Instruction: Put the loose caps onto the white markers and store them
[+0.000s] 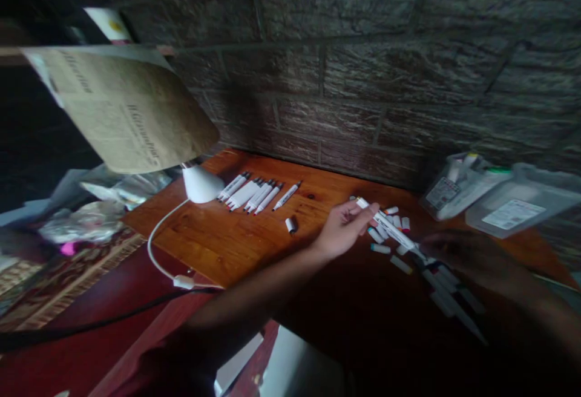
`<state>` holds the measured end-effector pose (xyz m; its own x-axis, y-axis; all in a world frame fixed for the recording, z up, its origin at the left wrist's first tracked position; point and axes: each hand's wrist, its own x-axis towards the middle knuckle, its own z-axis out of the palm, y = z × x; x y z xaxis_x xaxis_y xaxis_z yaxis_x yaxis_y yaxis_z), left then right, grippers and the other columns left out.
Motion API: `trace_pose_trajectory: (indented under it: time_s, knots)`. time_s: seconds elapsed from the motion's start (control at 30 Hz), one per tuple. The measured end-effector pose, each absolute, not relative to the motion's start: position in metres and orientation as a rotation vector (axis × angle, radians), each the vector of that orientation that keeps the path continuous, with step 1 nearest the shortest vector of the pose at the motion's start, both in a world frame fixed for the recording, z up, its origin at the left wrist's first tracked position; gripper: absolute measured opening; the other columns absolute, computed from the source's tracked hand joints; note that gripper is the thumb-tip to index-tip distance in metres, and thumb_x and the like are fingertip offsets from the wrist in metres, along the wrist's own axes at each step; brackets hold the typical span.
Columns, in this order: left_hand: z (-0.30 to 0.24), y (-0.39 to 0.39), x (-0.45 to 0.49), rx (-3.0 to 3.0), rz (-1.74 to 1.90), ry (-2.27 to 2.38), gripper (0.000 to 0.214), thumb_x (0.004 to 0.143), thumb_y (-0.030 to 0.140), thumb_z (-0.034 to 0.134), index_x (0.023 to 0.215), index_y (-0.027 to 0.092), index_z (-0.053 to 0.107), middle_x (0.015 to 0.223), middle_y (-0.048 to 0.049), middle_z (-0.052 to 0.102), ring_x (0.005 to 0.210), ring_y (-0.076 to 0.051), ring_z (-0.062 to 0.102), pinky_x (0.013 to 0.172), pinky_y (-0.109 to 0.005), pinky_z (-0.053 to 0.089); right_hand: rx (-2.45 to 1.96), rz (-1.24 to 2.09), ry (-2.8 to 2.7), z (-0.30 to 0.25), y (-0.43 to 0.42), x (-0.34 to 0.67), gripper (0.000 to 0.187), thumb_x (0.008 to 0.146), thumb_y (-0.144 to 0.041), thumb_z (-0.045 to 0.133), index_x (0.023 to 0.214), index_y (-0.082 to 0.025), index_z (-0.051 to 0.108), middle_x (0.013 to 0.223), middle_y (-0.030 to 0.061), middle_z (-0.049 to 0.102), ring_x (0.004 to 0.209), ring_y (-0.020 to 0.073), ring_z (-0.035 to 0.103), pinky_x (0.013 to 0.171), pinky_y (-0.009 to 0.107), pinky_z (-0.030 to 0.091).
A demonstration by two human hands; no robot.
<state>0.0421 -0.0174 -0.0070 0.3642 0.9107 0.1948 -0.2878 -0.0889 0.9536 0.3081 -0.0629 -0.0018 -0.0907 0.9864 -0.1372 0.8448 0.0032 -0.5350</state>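
My left hand [341,227] reaches over the wooden table [213,239] and pinches one end of a white marker [385,224]. My right hand [472,258], dark and in shadow, lies at the marker's other end; its fingers seem closed near the tip, but the grip is not clear. Loose marker caps [390,230] lie scattered around the marker. One more cap [290,225] lies alone to the left. A row of several white markers [256,193] is lined up further back. More markers [447,294] lie in shadow under my right hand.
A white lamp base [201,183] with a paper-like shade [122,106] stands at the table's back left; its white cord [157,246] trails off the edge. Clear plastic boxes [499,194] sit against the brick wall at right. Bags and clutter [91,215] lie left of the table.
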Motion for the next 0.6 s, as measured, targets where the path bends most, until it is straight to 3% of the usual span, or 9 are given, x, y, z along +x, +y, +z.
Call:
trace_pose_trajectory:
  time_s: [0.27, 0.5, 0.6]
  knots:
    - [-0.012, -0.009, 0.035, 1.188, 1.1, 0.645, 0.04, 0.084, 0.053, 0.065, 0.073, 0.015, 0.063, 0.054, 0.0036, 0.047, 0.047, -0.008, 0.039, 0.047, -0.023, 0.026, -1.752, 0.713, -2.005, 0.003, -0.066, 0.291, 0.029, 0.085, -0.049, 0.059, 0.091, -0.028, 0.078, 0.095, 0.003, 0.077, 0.077, 0.0194, 0.068, 0.064, 0.029, 0.05]
    - [-0.009, -0.004, 0.035, 1.047, 1.092, 0.647, 0.031, 0.079, 0.043, 0.072, 0.077, 0.014, 0.062, 0.064, 0.0014, 0.056, 0.05, -0.007, 0.043, 0.046, -0.021, 0.028, -1.792, 0.665, -1.962, 0.008, -0.064, 0.296, 0.025, 0.086, -0.041, 0.06, 0.092, -0.023, 0.076, 0.078, 0.0007, 0.074, 0.065, 0.0157, 0.065, 0.059, 0.026, 0.046]
    - [-0.003, -0.003, 0.035, 1.021, 1.123, 0.666, 0.03, 0.077, 0.041, 0.073, 0.075, 0.014, 0.06, 0.065, 0.0018, 0.056, 0.048, -0.007, 0.043, 0.045, -0.021, 0.03, -1.819, 0.638, -1.924, 0.012, -0.065, 0.305, 0.021, 0.084, -0.037, 0.063, 0.089, -0.021, 0.076, 0.081, 0.0021, 0.075, 0.07, 0.0166, 0.066, 0.064, 0.026, 0.047]
